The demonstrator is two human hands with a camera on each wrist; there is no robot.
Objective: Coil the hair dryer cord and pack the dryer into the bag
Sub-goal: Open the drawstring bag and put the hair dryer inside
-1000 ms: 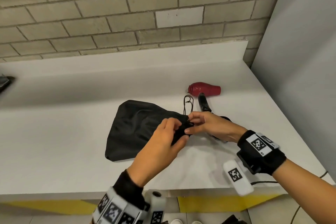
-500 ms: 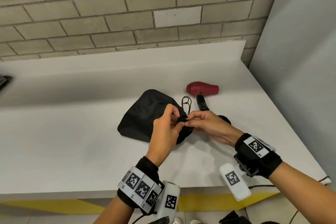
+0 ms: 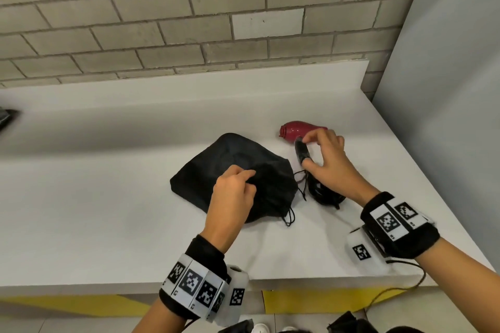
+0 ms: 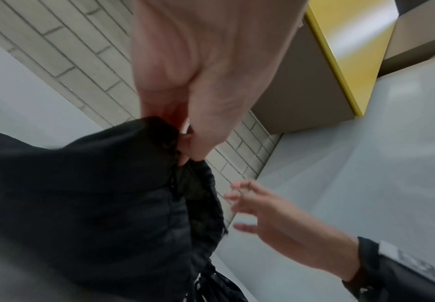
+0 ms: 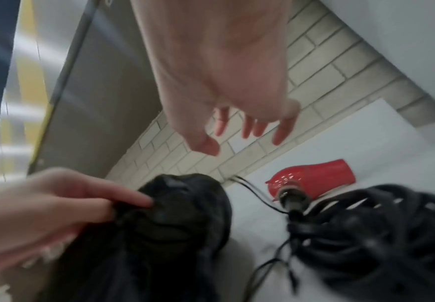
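So left hand (image 3: 232, 192) pinches the black bag (image 3: 230, 159) mid-frame, right hand (image 3: 328, 159) hovers wide open over the red dryer (image 3: 293, 128) and coiled cord (image 3: 323, 196), worktop (image 3: 108, 197) bare toward frame-left.

A long white countertop (image 3: 108, 197) with a raised back edge runs along the grey brick wall. On it lies a crumpled black fabric drawstring bag (image 3: 243, 159), its thin cords trailing onto the surface. Just to the right sits a coiled black power cord (image 3: 324, 196), and beyond that a small red plastic hair dryer (image 3: 293, 129) with a black handle lies on its side.
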